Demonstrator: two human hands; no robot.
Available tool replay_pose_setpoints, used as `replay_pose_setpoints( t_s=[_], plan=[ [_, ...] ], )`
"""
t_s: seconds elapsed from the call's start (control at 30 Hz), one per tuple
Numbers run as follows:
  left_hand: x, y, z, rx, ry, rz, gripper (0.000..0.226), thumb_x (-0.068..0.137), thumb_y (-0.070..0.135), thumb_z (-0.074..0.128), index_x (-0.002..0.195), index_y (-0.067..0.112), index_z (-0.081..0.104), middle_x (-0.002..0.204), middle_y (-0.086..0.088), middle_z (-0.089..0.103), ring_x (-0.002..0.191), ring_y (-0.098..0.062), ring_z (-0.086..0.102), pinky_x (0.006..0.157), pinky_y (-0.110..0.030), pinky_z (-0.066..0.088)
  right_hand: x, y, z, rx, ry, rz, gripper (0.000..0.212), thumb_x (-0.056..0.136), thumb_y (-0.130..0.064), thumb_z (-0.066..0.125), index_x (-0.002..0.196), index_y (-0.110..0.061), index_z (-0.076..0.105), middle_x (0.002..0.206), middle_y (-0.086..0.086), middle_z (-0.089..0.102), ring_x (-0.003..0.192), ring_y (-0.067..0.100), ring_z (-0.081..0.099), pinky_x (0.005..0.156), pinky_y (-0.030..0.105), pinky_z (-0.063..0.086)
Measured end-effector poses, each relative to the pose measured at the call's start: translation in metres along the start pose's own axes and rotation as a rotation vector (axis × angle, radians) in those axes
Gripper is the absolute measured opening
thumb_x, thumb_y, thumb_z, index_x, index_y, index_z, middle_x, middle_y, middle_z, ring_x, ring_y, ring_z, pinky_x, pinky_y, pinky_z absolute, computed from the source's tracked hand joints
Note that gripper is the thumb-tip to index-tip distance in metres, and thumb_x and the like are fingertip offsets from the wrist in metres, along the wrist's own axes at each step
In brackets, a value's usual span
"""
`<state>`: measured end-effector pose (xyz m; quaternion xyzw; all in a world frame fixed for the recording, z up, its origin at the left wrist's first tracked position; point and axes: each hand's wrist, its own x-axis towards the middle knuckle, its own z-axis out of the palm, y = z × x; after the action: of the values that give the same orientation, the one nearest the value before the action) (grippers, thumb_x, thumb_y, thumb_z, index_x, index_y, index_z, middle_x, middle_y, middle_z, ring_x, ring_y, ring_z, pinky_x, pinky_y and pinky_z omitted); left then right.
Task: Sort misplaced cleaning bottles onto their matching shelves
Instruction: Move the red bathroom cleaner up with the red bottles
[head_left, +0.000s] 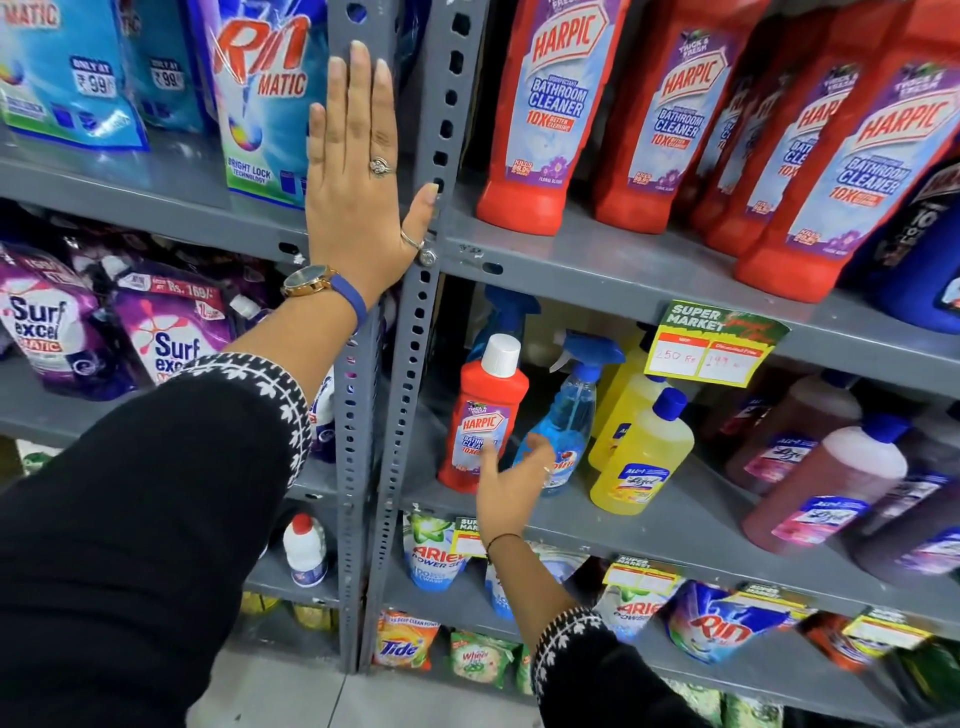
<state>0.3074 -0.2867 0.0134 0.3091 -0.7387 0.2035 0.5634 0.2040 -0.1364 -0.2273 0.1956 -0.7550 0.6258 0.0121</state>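
A small red Harpic bottle (480, 415) with a white cap stands at the left end of the middle shelf, beside blue spray bottles (569, 415) and yellow Lizol bottles (641, 457). My right hand (511, 480) is open just in front of it, fingers spread, one fingertip at its label. A row of large red Harpic bottles (545, 114) fills the shelf above. My left hand (358, 171) lies flat and open against the grey upright post (415, 322), holding nothing.
Detergent pouches, Rin (260, 98) and Surf Excel (166, 338), fill the left bay. Dark pink Lizol bottles (826, 483) lie to the right on the middle shelf. A yellow price tag (714, 343) hangs from the upper shelf edge. Ariel and Tide packs sit lower down.
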Motion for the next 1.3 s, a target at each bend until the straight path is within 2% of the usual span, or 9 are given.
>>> replay_pose_setpoints(
  t_s=[0.07, 0.17, 0.23, 0.53, 0.77, 0.97, 1.1, 1.2, 1.3],
  plan=[
    [0.000, 0.000, 0.000, 0.002, -0.006, -0.004, 0.073, 0.096, 0.044, 0.037, 0.147, -0.005, 0.016, 0.153, -0.024, 0.018, 0.142, -0.039, 0.015, 0.116, -0.042, 0.004, -0.004, -0.008, 0.014, 0.045, -0.101, 0.038, 0.075, 0.073, -0.026, 0.081, 0.130, -0.003, 0.038, 0.118, 0.007, 0.045, 0.105, 0.015, 0.047, 0.095, 0.028, 0.043],
    [0.001, -0.001, 0.001, -0.009, -0.005, -0.009, 0.074, 0.096, 0.044, 0.039, 0.147, -0.005, 0.017, 0.153, -0.024, 0.018, 0.142, -0.038, 0.014, 0.116, -0.040, 0.001, -0.003, -0.015, 0.031, -0.032, -0.134, 0.093, 0.105, 0.061, -0.039, 0.087, 0.140, -0.007, 0.026, 0.133, 0.014, 0.040, 0.122, 0.028, 0.041, 0.104, 0.043, 0.039],
    [0.002, -0.002, 0.001, -0.021, -0.004, -0.007, 0.074, 0.096, 0.044, 0.039, 0.147, -0.005, 0.017, 0.153, -0.024, 0.018, 0.142, -0.038, 0.014, 0.116, -0.041, 0.002, 0.000, -0.015, 0.037, -0.079, -0.133, 0.136, 0.113, 0.061, -0.038, 0.087, 0.144, -0.007, 0.018, 0.141, 0.019, 0.033, 0.129, 0.034, 0.036, 0.106, 0.048, 0.035],
    [0.001, -0.002, 0.003, -0.028, 0.019, 0.010, 0.074, 0.097, 0.047, 0.036, 0.145, -0.007, 0.020, 0.151, -0.026, 0.023, 0.140, -0.041, 0.019, 0.116, -0.046, 0.010, 0.007, 0.002, 0.035, -0.074, -0.175, 0.067, 0.095, 0.065, -0.032, 0.085, 0.139, -0.014, 0.028, 0.126, 0.010, 0.052, 0.112, 0.026, 0.054, 0.096, 0.046, 0.049],
    [0.001, -0.004, 0.005, -0.015, -0.007, 0.007, 0.075, 0.096, 0.046, 0.039, 0.147, -0.005, 0.017, 0.152, -0.025, 0.019, 0.141, -0.038, 0.015, 0.116, -0.041, 0.003, -0.003, -0.034, 0.019, 0.189, -0.228, -0.047, 0.089, 0.061, -0.022, 0.088, 0.134, -0.020, 0.036, 0.121, -0.001, 0.056, 0.109, 0.010, 0.056, 0.090, 0.009, 0.044],
    [-0.001, -0.005, 0.005, -0.045, -0.006, 0.016, 0.075, 0.096, 0.044, 0.040, 0.148, -0.004, 0.013, 0.153, -0.024, 0.016, 0.142, -0.037, 0.012, 0.117, -0.038, -0.002, -0.001, -0.098, -0.008, 0.367, -0.121, -0.165, 0.084, 0.057, -0.012, 0.090, 0.124, -0.015, 0.039, 0.114, 0.004, 0.059, 0.102, 0.010, 0.060, 0.085, 0.004, 0.042],
    [-0.001, -0.004, 0.006, -0.061, -0.016, 0.015, 0.077, 0.095, 0.041, 0.042, 0.149, -0.002, 0.009, 0.154, -0.023, 0.013, 0.143, -0.036, 0.009, 0.117, -0.037, -0.003, 0.006, -0.142, -0.035, 0.477, -0.030, -0.260, 0.084, 0.054, -0.030, 0.084, 0.123, -0.025, 0.037, 0.112, -0.013, 0.054, 0.096, -0.014, 0.054, 0.087, 0.006, 0.040],
    [-0.002, -0.004, 0.006, -0.056, -0.030, 0.015, 0.077, 0.094, 0.041, 0.042, 0.149, 0.000, 0.006, 0.155, -0.022, 0.011, 0.143, -0.035, 0.007, 0.117, -0.035, -0.006, 0.015, -0.175, -0.050, 0.604, 0.046, -0.268, 0.098, 0.055, -0.044, 0.074, 0.135, -0.006, 0.032, 0.127, 0.003, 0.052, 0.109, 0.002, 0.052, 0.100, 0.016, 0.040],
    [-0.002, -0.005, 0.007, -0.049, -0.037, 0.008, 0.078, 0.093, 0.042, 0.039, 0.150, 0.001, 0.004, 0.155, -0.022, 0.010, 0.143, -0.034, 0.006, 0.117, -0.034, -0.008, 0.035, -0.208, -0.062, 0.742, 0.089, -0.282, 0.098, 0.061, -0.039, 0.074, 0.141, -0.009, 0.027, 0.136, 0.002, 0.045, 0.120, 0.004, 0.047, 0.102, 0.013, 0.035]
  ],
)
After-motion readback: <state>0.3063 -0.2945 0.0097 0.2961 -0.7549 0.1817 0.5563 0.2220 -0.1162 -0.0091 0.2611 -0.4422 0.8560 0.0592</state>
